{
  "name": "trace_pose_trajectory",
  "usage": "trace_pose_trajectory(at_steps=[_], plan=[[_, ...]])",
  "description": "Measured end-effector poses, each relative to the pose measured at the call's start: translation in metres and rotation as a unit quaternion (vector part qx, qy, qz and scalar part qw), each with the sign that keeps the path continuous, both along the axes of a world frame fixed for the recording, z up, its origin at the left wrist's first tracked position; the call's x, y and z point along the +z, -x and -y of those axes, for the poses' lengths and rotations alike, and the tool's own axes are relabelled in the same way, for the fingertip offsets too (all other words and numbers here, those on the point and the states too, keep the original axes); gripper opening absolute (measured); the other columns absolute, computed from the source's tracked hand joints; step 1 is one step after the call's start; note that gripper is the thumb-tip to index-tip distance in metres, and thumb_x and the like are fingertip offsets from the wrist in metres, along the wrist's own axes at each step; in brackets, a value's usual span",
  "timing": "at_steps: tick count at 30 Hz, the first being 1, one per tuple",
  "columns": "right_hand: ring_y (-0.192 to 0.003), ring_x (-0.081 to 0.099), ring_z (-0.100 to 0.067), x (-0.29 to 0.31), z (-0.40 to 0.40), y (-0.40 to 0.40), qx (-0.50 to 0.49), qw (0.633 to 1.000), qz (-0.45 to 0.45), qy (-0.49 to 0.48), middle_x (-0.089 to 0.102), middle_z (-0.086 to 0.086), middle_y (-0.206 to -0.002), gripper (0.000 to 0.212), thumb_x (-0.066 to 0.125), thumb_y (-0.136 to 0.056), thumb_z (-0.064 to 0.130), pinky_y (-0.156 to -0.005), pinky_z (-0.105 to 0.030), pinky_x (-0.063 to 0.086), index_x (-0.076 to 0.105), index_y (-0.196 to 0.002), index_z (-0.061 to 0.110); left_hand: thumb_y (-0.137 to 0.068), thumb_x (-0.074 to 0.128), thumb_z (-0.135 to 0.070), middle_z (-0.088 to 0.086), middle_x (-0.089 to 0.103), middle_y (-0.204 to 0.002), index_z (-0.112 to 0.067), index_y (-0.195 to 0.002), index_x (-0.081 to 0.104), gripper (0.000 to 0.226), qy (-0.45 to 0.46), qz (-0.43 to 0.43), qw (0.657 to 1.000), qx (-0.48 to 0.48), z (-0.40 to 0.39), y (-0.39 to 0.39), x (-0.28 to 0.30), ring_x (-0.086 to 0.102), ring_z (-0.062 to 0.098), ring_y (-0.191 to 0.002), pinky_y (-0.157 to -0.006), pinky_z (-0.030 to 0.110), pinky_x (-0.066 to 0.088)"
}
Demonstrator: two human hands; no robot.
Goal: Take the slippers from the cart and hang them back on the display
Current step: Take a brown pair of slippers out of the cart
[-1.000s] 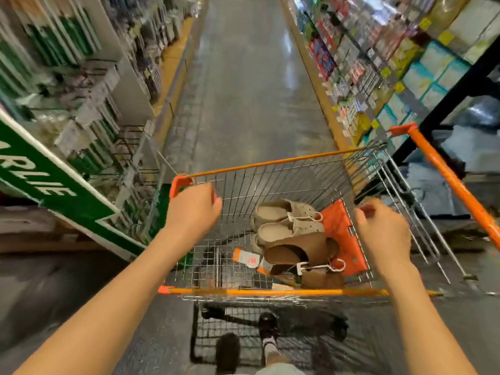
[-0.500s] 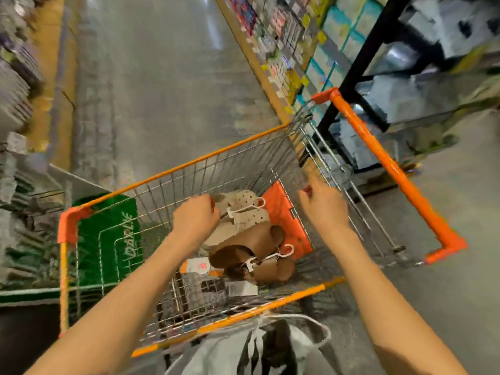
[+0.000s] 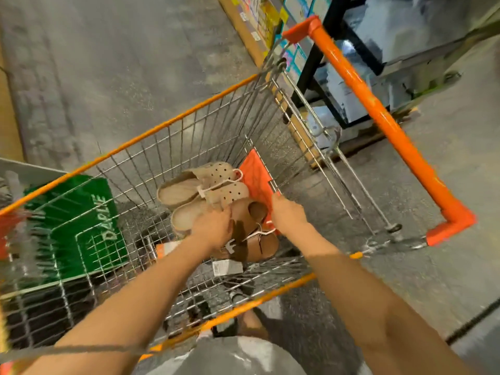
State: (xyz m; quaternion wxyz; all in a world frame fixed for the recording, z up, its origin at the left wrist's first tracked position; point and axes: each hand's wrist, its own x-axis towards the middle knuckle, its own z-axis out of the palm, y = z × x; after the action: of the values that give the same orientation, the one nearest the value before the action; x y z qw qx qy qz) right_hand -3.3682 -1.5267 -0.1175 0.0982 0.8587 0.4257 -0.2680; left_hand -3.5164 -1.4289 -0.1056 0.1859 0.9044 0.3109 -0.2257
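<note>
Green sign (image 3: 73, 226): seen through the wire mesh at left, white lettering, partly blurred (wording not fully legible).
Orange panel (image 3: 255, 175): flat, leaning against the inner mesh wall on the right side.
White tag (image 3: 226, 267): small printed label, lying on the wire floor near the front rim.
Black shelving frame (image 3: 316, 54): upright post and lower rail at upper right, holding wrapped pale goods.
Shelf of packaged goods (image 3: 266, 14): colourful packs with yellow price tags, top centre.
Concrete floor (image 3: 121, 63): grey, glossy, along the aisle.
</note>
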Motion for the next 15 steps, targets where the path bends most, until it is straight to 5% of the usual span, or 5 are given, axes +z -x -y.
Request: trace_pose_trajectory(at_steps=[6, 15], plan=[[-0.108, 0.058, -0.036, -0.050, -0.005, -0.014, 0.078, 0.996, -0.031, 0.014, 0.051, -0.013, -0.123, 0.035, 0.047, -0.089, 0.002, -0.083, -0.042, 0.048, 0.040, -0.123, 0.006, -0.094, 0.047, -0.033, 0.016, 0.040, -0.136, -0.015, -0.129, 0.039, 0.041, 0.032, -0.010, 0.999, 0.040, 0.008, -0.019, -0.042, 0.043, 0.034, -0.123, -0.090, 0.040, 0.044], [-0.112, 0.054, -0.034, -0.094, -0.010, -0.015, 0.068, 0.990, -0.097, 0.079, 0.042, -0.015, -0.131, 0.039, 0.041, -0.091, 0.002, -0.085, -0.041, 0.045, 0.036, -0.130, 0.007, -0.092, 0.050, -0.035, 0.012, 0.041, -0.133, -0.013, -0.136, 0.033, 0.052, 0.054, -0.030, 0.997, 0.035, 0.028, -0.048, -0.081, 0.039, 0.030, -0.123, -0.092, 0.041, 0.040]])
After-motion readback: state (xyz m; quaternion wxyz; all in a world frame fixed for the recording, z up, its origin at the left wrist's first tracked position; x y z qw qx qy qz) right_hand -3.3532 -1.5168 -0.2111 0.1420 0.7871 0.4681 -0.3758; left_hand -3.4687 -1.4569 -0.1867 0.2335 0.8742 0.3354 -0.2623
